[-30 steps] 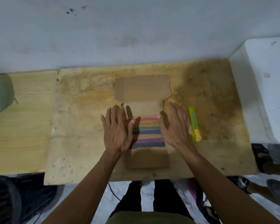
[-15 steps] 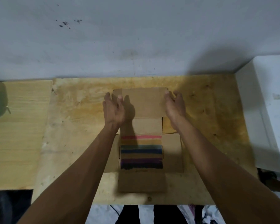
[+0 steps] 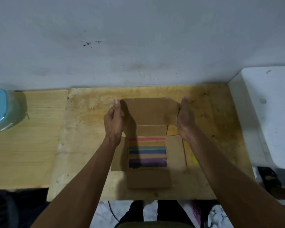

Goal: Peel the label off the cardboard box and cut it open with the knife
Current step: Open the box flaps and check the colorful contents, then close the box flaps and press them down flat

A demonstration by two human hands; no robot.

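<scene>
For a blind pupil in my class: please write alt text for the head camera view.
Both hands, left hand and right hand, grip the far flap of an opened cardboard box with coloured stripes inside, on a stained wooden board.

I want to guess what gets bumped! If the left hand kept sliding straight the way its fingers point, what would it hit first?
Probably the wall. The left hand points away from the person along the table, and nothing shows between its fingertips and the wall.
</scene>
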